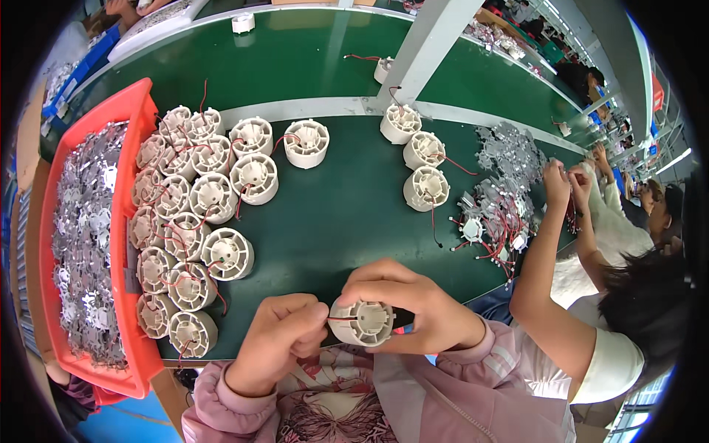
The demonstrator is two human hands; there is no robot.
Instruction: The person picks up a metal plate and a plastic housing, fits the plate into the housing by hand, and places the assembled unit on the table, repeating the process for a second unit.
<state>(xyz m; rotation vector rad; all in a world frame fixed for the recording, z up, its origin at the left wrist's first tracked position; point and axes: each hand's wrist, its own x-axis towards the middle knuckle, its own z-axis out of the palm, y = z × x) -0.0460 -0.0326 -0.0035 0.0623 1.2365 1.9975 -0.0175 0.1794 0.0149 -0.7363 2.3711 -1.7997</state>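
Near the table's front edge, my right hand point(413, 306) is wrapped round a round white plastic housing point(371, 325), its ribbed open face turned up. A short red wire point(341, 318) runs out of the housing to the left. My left hand point(289, 332) is closed in a pinch at that wire's outer end, close beside the housing; the wire's tip is hidden in the fingers. To the left stand several similar white housings point(214, 198) in rows, many with red wires trailing out. Another housing point(306, 144) stands a little apart from them.
A red bin point(136, 244) full of small metal plates point(88, 229) stands at the left. Three housings point(426, 188) stand right of centre, beside loose plates point(509, 155) and a tangle of wired parts point(495, 229). A co-worker's hands point(565, 184) work at the right. Beyond a rail runs a green belt point(310, 66).
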